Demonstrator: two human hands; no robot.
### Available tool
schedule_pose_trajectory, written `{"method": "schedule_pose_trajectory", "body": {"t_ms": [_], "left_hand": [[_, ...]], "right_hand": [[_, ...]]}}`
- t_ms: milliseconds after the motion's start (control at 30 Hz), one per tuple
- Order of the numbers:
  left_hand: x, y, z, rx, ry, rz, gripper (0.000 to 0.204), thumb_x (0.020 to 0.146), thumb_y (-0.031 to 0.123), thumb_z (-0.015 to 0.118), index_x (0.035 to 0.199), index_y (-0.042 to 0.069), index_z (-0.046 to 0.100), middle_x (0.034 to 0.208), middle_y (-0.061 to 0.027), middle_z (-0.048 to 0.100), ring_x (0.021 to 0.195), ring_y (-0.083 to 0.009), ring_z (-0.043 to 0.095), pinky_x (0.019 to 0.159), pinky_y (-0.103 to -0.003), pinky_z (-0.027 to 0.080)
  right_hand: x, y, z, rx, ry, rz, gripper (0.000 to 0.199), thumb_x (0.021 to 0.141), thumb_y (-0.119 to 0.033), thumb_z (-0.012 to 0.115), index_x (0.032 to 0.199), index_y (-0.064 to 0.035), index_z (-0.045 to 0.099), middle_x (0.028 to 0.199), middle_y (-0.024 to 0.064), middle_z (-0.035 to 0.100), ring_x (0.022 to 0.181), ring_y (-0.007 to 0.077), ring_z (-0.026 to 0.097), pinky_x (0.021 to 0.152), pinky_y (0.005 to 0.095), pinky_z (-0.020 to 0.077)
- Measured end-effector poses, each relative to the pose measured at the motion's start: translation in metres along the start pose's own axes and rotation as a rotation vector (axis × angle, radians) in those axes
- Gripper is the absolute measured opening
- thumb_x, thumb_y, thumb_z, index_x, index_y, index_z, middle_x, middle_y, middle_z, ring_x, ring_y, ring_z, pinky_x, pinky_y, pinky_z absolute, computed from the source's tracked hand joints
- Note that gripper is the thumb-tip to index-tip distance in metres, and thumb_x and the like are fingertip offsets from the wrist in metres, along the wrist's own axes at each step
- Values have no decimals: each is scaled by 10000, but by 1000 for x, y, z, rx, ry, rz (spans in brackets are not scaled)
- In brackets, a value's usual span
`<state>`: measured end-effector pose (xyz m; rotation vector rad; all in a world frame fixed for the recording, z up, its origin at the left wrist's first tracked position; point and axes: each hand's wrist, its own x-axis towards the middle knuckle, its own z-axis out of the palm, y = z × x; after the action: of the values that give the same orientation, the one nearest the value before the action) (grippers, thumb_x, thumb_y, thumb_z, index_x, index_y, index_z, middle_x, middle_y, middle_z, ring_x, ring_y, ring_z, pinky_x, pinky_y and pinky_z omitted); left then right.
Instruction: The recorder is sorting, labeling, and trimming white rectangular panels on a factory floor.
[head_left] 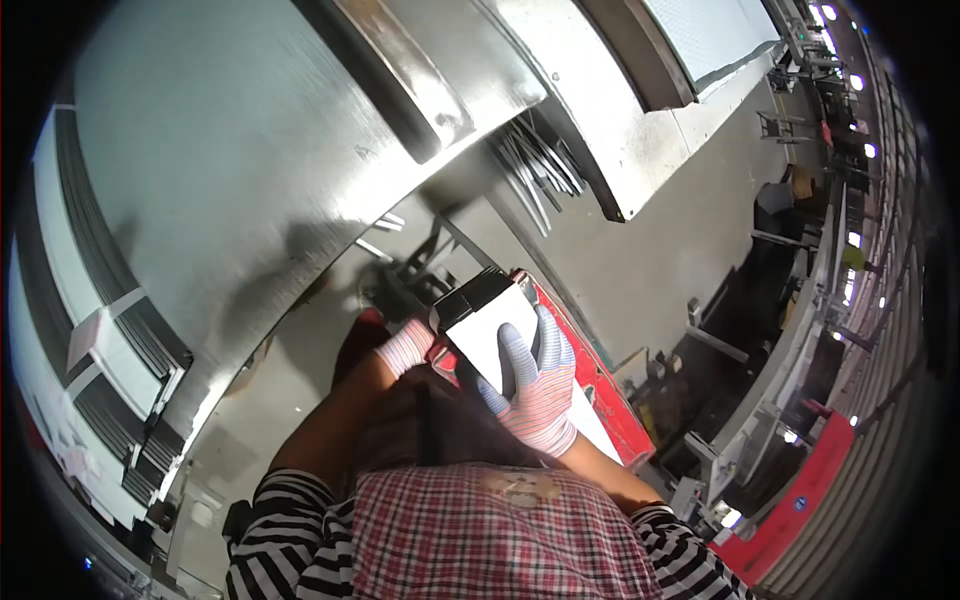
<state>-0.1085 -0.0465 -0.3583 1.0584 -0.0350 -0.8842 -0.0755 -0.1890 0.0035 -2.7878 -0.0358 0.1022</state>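
A stack of flat white pieces with black edges is held at a tilt in front of me. Across its white top face lies my right hand, in a striped glove with grey-blue fingertips, its fingers closed on the right side of the stack. My left hand, gloved alike, is closed against the left side; its fingers are mostly hidden by the stack. Beneath and to the right is a worn red tray, with a white surface showing inside it next to my right wrist.
A shiny metal table fills the upper left, with stacks of white and dark panels at its left. Thin metal strips lie under a white machine frame. A red beam and racks stand at right.
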Motion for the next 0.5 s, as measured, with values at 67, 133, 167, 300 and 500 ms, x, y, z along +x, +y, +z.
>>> {"method": "schedule_pose_trajectory", "body": {"t_ms": [67,133,167,300,500], "left_hand": [[-11,35,6,-15,49,10,342,890,205,614,1191,42,610,1148,-133,670,1076,-236,640,956,-375,495],[-16,52,-4,-129,162,-4,348,859,157,673,1176,31,610,1128,-126,680,1057,-217,646,922,-351,506],[-26,55,-18,-262,244,-32,356,843,134,702,1169,26,610,1118,-122,685,1048,-208,649,905,-339,511],[-68,131,18,513,345,147,355,833,133,764,1131,21,609,1017,-81,689,944,-171,656,818,-307,527],[-113,314,129,810,276,866,270,880,248,737,1020,45,627,865,-92,662,791,-209,667,669,-351,527]], "right_hand": [[-2,2,-3,4,36,13,671,691,-267,782,1285,-76,534,1320,366,445,1156,510,495,936,559,428],[-2,-5,-4,19,54,14,686,692,-261,781,1302,-78,526,1326,366,440,1167,510,487,949,557,422],[0,-12,-5,44,30,-13,695,699,-258,776,1317,-76,515,1338,362,432,1174,507,484,958,554,418],[-6,5,-13,39,5,19,709,715,-249,764,1346,-77,491,1374,349,406,1211,502,461,976,552,405],[-13,-4,-16,-8,-23,11,785,712,-298,779,1399,-109,448,1431,349,362,1259,484,432,1022,541,378]]}}
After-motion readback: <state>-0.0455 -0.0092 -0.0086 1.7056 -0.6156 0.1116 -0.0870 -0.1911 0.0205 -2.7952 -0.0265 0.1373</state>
